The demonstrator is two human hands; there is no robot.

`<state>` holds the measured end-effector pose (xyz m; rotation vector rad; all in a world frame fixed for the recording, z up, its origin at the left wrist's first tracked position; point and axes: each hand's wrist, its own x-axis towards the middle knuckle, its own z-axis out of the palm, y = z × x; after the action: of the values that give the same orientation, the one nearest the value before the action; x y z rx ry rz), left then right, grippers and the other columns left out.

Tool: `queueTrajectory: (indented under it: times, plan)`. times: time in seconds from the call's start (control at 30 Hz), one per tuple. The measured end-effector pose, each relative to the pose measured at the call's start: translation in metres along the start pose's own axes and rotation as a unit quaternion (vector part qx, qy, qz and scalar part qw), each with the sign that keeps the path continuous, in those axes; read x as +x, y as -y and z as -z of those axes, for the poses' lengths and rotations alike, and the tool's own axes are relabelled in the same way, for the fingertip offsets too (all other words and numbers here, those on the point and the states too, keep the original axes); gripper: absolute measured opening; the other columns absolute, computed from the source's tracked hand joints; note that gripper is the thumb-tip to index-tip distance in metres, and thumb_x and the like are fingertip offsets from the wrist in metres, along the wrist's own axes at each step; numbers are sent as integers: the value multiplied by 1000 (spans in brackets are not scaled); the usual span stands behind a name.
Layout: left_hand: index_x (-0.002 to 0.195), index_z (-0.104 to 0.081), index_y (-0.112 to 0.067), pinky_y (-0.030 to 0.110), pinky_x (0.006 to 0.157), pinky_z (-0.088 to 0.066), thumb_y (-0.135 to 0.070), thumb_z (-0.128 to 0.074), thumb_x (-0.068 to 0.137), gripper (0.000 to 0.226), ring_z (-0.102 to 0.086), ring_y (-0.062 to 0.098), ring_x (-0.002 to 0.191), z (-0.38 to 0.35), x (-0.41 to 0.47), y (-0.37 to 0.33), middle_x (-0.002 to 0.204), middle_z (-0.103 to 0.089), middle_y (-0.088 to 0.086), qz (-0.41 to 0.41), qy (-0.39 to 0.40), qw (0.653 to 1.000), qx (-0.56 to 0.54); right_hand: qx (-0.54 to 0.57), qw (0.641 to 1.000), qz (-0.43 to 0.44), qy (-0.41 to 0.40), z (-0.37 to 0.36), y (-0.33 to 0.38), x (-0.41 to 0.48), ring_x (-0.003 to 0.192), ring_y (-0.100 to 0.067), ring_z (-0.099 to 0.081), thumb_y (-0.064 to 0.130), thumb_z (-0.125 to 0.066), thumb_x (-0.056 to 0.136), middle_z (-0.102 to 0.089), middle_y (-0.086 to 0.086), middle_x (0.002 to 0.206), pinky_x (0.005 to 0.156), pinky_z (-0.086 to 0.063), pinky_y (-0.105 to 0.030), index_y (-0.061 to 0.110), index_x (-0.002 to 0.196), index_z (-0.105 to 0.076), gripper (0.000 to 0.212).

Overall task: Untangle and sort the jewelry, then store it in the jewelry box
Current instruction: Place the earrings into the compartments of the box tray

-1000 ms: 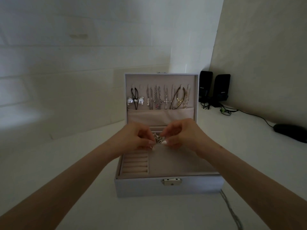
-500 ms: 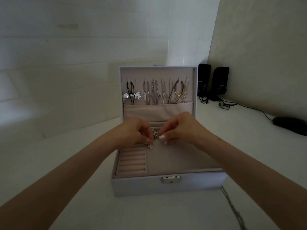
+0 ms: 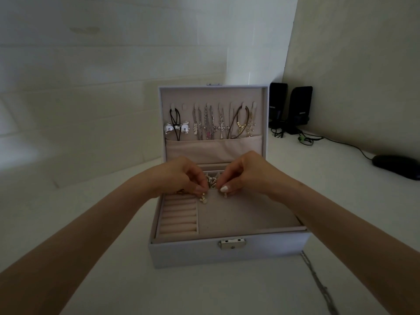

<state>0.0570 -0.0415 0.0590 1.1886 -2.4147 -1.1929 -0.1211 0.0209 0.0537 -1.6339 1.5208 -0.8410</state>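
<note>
Both hands meet over the open jewelry box (image 3: 193,253), which sits on the white surface (image 3: 91,258) with its lid upright. The left hand (image 3: 179,176) and the right hand (image 3: 247,173) each pinch one side of a small tangle of jewelry (image 3: 211,181), held just above the flat grey compartment (image 3: 238,214) toward the back of the tray. A pale charm (image 3: 203,199) dangles below the left fingers. Several necklaces (image 3: 211,123) hang from hooks inside the lid. The knot is too small for me to tell how its strands cross. The risk I see is the two sides being pulled apart too hard, which would tighten the knot or snap a thin link. A slipped pinch would drop the clump into the tray, perhaps among the ring rolls (image 3: 179,214). Another chain (image 3: 318,283) lies on the surface beside the box, close under the right forearm, and a careless sweep could drag it away.
</note>
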Motion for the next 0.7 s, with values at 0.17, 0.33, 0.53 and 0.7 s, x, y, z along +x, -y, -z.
queueTrajectory:
  times: [0.17,0.33,0.53,0.7]
  plan:
    - [73,-66,-14,7,50,-39,2,-67,82,18,-50,-5,47,-1,1,0,53,-60,-10,-5,-6,1000,12,-16,1000,-3,3,-1,1,1,67,-13,-67,-6,-75,72,-70,-4,70,74,-57,-25,8,76,-73,14]
    - [71,-65,-18,10,48,-36,0,-68,82,21,-46,-4,44,-1,5,-2,48,-57,-13,-2,0,999,54,-20,1000,-14,2,-4,4,3,53,0,-62,-7,-75,71,-64,9,49,58,-50,-13,11,72,-72,18]
    - [74,-62,-19,12,48,-34,-6,-70,82,17,-44,-6,40,-1,9,-8,55,-53,-11,-16,-1,990,143,-42,999,-8,-7,-5,6,9,64,-16,-63,-9,-77,67,-65,-8,69,72,-59,-32,13,70,-65,26]
    - [76,-62,-16,10,47,-32,-3,-69,82,15,-43,-5,41,-2,8,-5,58,-52,-7,-18,-2,991,129,-50,997,-43,47,-3,13,17,63,-17,-64,-12,-75,69,-65,-8,67,70,-58,-27,12,67,-65,26]
